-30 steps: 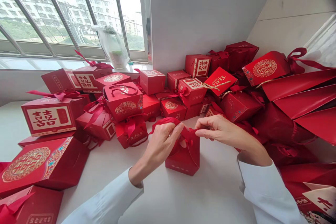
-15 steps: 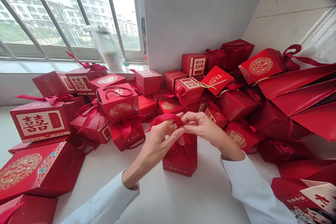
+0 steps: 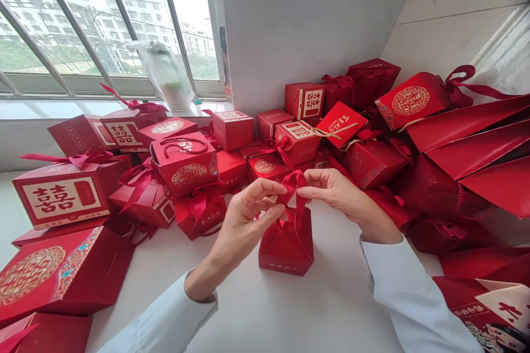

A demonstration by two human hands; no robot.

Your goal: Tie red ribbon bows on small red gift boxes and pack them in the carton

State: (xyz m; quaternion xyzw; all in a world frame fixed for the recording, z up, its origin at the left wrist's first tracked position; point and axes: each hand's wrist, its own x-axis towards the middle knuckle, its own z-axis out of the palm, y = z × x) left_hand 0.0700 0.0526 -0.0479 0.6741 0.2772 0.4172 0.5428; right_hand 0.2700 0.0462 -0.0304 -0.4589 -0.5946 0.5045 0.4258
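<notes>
A small red gift box (image 3: 285, 256) stands upright on the white table (image 3: 265, 309), with pale lettering low on its front. From its gathered top rises a red ribbon (image 3: 295, 179) bent into a loop. My left hand (image 3: 252, 212), on the loop's left side, has its fingers closed on the ribbon. On the other side my right hand (image 3: 331, 193) pinches the ribbon between thumb and forefinger. The knot region at the box top is partly hidden behind my left fingers.
Many red gift boxes pile up behind, including a patterned box (image 3: 62, 270) at left and a ribboned box (image 3: 62, 193). Red paper bags (image 3: 476, 143) lean at right. A plastic-wrapped container (image 3: 171, 80) stands on the sill by the barred window.
My hands have drawn apart slightly, the right one moving rightward. The ribbon, earlier draped over my left fingers, now stands up as a loop between both hands.
</notes>
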